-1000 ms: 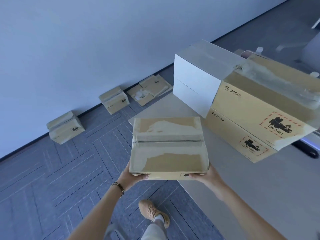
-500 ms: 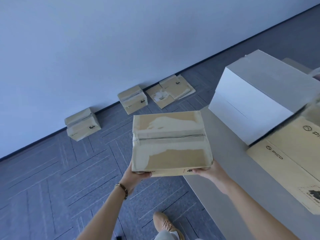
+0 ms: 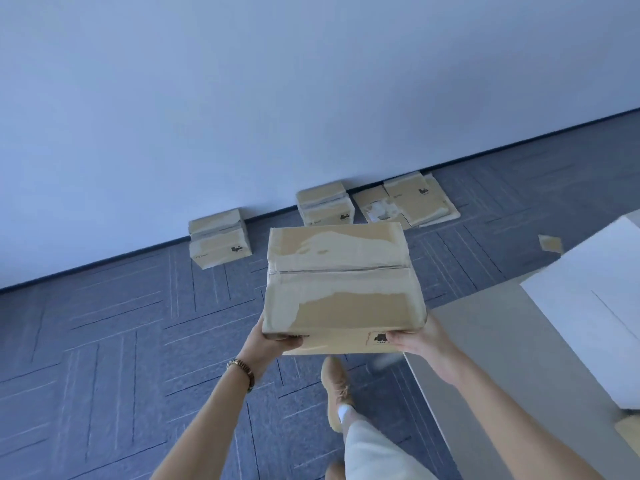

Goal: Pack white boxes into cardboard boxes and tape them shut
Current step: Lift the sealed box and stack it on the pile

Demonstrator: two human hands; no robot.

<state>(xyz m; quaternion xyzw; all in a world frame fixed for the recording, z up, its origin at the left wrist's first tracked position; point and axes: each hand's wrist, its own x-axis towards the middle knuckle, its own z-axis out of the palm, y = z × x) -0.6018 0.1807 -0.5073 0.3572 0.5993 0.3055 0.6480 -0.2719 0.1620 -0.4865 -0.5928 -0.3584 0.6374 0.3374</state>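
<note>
On the front face of the held carton (image 3: 343,292), part of a brand word can be read as "ICO" beside the left hand (image 3: 268,344); its first letter is covered. Near the right hand (image 3: 420,342), a small black mark with the letters "UN" beneath it is seen, the rest being hidden. Black marks are printed on the floor cartons (image 3: 220,247) by the wall, but they are too small to be read.

Grey carpet floor (image 3: 114,341), two taped cardboard boxes (image 3: 219,243) by wall, flattened cardboard (image 3: 408,204) beside them
</note>
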